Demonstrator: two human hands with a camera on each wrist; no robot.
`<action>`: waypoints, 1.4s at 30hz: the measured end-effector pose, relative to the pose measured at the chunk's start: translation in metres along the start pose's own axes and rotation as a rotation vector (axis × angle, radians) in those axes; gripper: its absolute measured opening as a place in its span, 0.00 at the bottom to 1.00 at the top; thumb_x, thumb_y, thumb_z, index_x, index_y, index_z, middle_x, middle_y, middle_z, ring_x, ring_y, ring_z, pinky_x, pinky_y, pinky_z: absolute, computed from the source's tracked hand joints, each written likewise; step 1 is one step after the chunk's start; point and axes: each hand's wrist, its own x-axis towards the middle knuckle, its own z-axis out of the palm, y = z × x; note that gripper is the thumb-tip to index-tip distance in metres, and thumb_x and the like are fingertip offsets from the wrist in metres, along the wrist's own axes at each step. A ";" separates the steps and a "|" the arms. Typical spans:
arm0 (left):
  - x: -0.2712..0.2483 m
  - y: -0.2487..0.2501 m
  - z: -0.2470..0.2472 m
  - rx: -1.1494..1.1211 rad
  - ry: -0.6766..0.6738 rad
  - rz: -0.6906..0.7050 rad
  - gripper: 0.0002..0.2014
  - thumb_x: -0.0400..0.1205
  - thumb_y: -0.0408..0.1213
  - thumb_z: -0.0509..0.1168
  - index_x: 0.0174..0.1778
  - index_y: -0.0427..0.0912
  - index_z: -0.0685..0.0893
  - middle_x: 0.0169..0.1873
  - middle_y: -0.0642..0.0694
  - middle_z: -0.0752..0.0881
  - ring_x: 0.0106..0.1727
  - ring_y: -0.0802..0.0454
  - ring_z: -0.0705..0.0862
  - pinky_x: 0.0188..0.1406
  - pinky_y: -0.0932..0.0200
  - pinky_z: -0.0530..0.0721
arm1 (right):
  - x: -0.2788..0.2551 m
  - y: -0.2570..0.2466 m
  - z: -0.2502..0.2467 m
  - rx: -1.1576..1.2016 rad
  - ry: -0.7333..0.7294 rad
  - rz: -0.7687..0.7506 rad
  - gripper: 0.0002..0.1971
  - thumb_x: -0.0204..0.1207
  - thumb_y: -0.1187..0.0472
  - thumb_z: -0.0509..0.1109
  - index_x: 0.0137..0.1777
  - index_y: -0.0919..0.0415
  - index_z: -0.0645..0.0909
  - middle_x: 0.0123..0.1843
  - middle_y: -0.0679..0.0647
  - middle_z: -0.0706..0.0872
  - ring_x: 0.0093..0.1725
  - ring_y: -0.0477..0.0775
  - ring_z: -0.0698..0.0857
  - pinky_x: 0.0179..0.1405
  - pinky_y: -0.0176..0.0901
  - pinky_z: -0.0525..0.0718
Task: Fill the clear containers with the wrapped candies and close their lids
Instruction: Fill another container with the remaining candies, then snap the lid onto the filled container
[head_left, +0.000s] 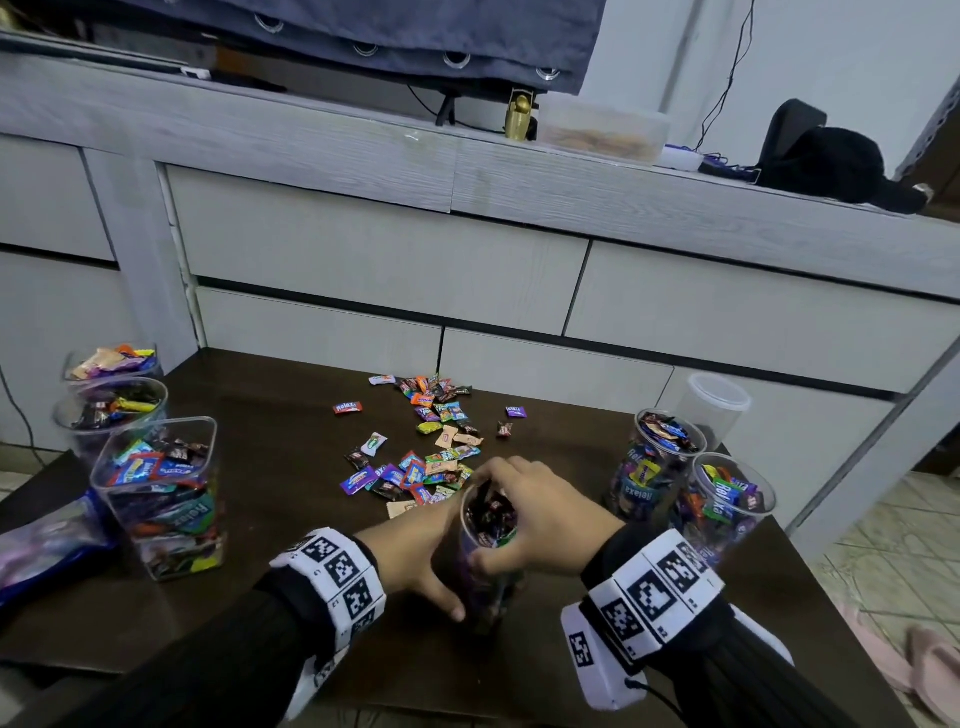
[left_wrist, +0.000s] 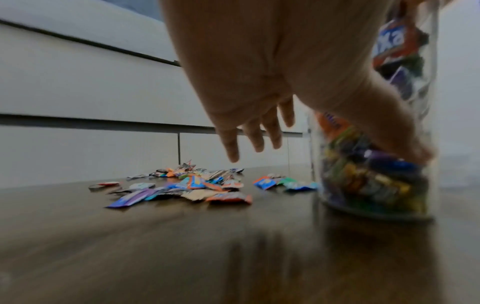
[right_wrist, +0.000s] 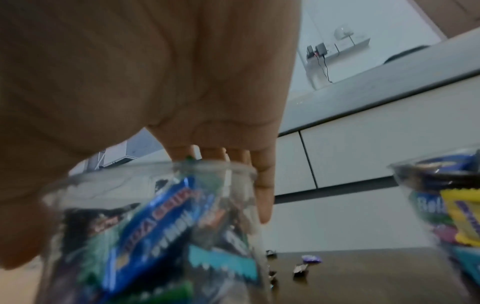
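Note:
A tall clear round container (head_left: 488, 551), packed with wrapped candies and with no lid on it, stands near the front of the dark table (head_left: 260, 597). My right hand (head_left: 535, 514) arches over its mouth, fingers round the far rim and thumb on the near wall. The right wrist view shows those fingers (right_wrist: 262, 185) at the rim of the container (right_wrist: 155, 236). My left hand (head_left: 410, 556) lies against its left side, thumb low on the wall. In the left wrist view its fingers (left_wrist: 231, 144) point straight, clear of the container (left_wrist: 376, 181). Loose candies (head_left: 431, 452) lie scattered just beyond.
Three candy-filled open containers (head_left: 161, 493) stand at the table's left, with a candy bag (head_left: 47, 540) beside them. Two filled round ones (head_left: 654, 467) (head_left: 727, 509) stand at the right, and an empty lidded one (head_left: 714, 410) behind them. Grey drawers (head_left: 389, 260) rise right behind the table.

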 end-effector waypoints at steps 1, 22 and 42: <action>-0.001 -0.002 -0.001 0.127 -0.022 -0.027 0.52 0.62 0.48 0.85 0.79 0.57 0.62 0.74 0.61 0.72 0.76 0.69 0.68 0.77 0.67 0.64 | -0.003 0.006 -0.002 -0.008 -0.012 0.018 0.38 0.62 0.43 0.78 0.70 0.50 0.68 0.64 0.51 0.75 0.63 0.54 0.73 0.63 0.47 0.76; 0.006 -0.036 -0.002 0.516 0.016 -0.740 0.52 0.74 0.73 0.60 0.86 0.50 0.45 0.86 0.45 0.39 0.86 0.44 0.39 0.83 0.33 0.47 | 0.012 0.107 -0.039 -0.174 0.148 0.374 0.42 0.67 0.36 0.73 0.77 0.53 0.66 0.72 0.57 0.70 0.73 0.59 0.68 0.73 0.55 0.70; 0.063 -0.049 -0.022 0.498 0.040 -0.696 0.51 0.76 0.71 0.61 0.86 0.49 0.43 0.86 0.46 0.40 0.87 0.47 0.45 0.83 0.36 0.52 | 0.056 0.294 -0.125 -0.120 0.092 0.949 0.39 0.69 0.43 0.76 0.73 0.65 0.70 0.70 0.67 0.77 0.68 0.67 0.77 0.66 0.57 0.74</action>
